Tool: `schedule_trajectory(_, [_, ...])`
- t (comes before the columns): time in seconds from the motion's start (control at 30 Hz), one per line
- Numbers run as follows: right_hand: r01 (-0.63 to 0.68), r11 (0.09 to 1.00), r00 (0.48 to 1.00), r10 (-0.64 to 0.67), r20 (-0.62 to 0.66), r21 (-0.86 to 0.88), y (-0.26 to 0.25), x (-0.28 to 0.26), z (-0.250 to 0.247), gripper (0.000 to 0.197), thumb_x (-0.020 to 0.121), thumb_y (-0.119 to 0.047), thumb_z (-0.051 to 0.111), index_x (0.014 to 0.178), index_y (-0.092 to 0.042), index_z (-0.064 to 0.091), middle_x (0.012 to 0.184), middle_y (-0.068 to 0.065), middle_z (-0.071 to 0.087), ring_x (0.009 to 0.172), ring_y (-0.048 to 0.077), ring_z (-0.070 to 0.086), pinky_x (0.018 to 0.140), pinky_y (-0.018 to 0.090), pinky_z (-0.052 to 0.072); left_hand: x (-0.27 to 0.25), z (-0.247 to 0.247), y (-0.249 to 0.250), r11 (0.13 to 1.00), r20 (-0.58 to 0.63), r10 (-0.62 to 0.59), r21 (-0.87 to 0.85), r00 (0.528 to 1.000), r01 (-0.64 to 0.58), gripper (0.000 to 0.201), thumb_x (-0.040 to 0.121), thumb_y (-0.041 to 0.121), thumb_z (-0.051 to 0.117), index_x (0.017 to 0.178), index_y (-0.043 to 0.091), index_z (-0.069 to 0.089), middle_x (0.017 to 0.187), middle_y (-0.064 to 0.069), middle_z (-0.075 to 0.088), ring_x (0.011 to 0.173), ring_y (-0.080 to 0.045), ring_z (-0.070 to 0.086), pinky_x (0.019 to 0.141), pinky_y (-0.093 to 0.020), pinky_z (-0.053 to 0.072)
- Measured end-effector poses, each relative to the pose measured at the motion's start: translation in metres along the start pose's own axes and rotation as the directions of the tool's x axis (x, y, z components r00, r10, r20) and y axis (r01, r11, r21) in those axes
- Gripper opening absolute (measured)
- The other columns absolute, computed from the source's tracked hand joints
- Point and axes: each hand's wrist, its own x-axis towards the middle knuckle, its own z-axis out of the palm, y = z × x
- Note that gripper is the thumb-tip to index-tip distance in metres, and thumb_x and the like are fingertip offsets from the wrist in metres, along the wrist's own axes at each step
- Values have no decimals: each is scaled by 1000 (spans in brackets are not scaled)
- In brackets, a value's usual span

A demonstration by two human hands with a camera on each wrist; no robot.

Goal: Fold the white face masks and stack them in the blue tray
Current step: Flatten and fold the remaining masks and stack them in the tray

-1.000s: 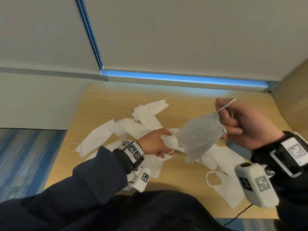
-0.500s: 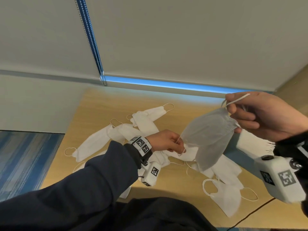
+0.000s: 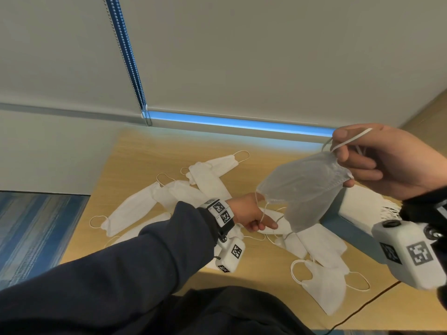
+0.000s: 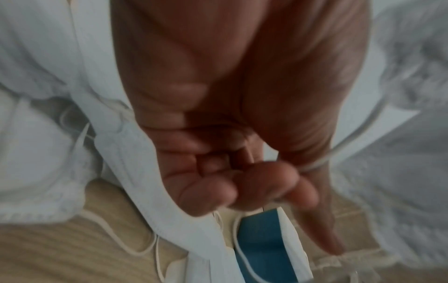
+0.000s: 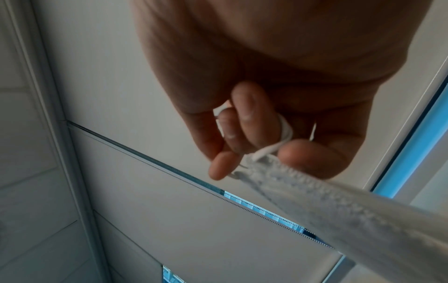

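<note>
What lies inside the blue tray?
Inside the blue tray lie white masks, ear loops trailing at the right. The right hand and wrist camera cover the rest; count unclear.

Matt, thin, half see-through cloth on held mask (image 3: 302, 187); soft white cloth on loose masks (image 3: 135, 209); smooth light wood-grain table (image 3: 150, 155); matt blue tray (image 3: 348, 226).

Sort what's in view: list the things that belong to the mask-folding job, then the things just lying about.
Part of the job:
held mask, pinched by right hand at one end
its ear loop in left hand
loose masks on the table
blue tray

Just there:
wooden table
blind cord
black cable
</note>
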Motion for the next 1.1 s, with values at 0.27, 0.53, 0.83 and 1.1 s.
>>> schedule_trajectory(0.27, [-24,1000,999,23,-26,-7,11,-7,-19,32,84,-31,62,66,-5,60,44,-1,26,34,14,19,48,33,39,-6,1,-8,994,-85,106,-16,991,-108,22,85,-1,67,106,5,72,79,-8,72,69,-19,56,55,-28,44])
schedule_trajectory(0.53, [-231,922,920,311,-239,310,105,-5,-61,40,98,-14,44,57,-15,43,60,4,31,52,20,34,57,36,58,-96,-116,-54,594,-315,177,-722,933,-356,25,77,21,86,90,11,67,102,-6,66,95,-22,63,94,-37,50])
schedule_trajectory(0.83, [-481,797,795,572,-202,365,222,10,-49,22,83,5,68,94,-10,57,61,7,50,47,16,57,58,42,63,-179,-136,-75,449,-375,91,-812,923,-374,28,96,22,55,68,20,55,49,8,29,58,-15,48,78,-36,52])
schedule_trajectory(1.1, [-656,745,725,667,-169,126,270,15,-2,15,95,6,56,106,-3,61,64,14,55,59,26,65,77,51,61,-149,-84,-132,871,-272,-336,-455,902,187,14,81,-5,66,80,8,61,69,-12,56,68,-23,62,94,-52,57])
